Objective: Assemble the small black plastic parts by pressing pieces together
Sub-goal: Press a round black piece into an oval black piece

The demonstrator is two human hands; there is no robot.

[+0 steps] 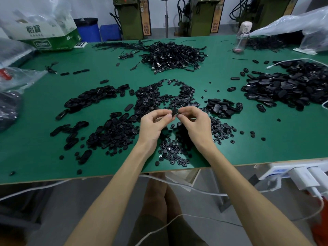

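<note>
At ten o'clock on the green worktop (110, 71) stands a white and green cardboard box (51, 36), partly under clear plastic. Toward nine o'clock a loose heap of oval black shells (92, 99) lies spread out. At twelve o'clock, well behind the hands, is a tangled pile of black cables (174, 55).

Near the middle, the left hand (154, 124) is raised just above the worktop, its fingers (160, 113) curled, with thumb and forefinger pinching one end of a small black part (174, 112). The right hand (194, 121) meets it from three o'clock, fingers bent, its fingertips gripping the other end of the same part. The part is held between both hands, off the surface, over a scatter of small round black discs (170, 150) that reaches under the wrists and on toward six o'clock.

At two o'clock lies a large mound of flat black covers (292, 86), and a clear water bottle (242, 38) stands at one o'clock. At four o'clock a white power strip (291, 173) hangs at the worktop's edge.
</note>
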